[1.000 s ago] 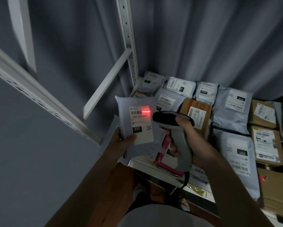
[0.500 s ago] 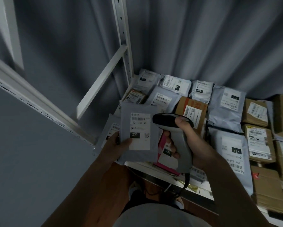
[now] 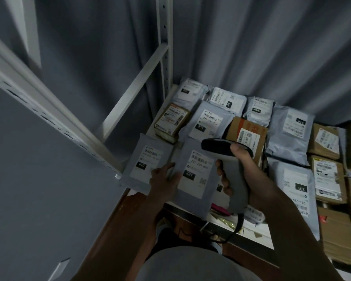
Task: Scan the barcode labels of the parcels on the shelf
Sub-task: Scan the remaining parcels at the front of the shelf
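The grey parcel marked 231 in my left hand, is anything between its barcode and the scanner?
Nothing visible. The scanner in the right hand sits beside the 231 parcel; the left hand grips its left edge, clear of the barcode.

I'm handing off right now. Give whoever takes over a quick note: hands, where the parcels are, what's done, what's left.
Left hand grips the grey 231 parcel by its left edge, low at the shelf front.
Right hand holds the scanner above it; no red beam shows.
A grey 010 parcel lies just left of the held one.
Other parcels fill the shelf behind and right.
Which labels are already scanned can't be told from this view.
Left: set this parcel down, scan the rest.
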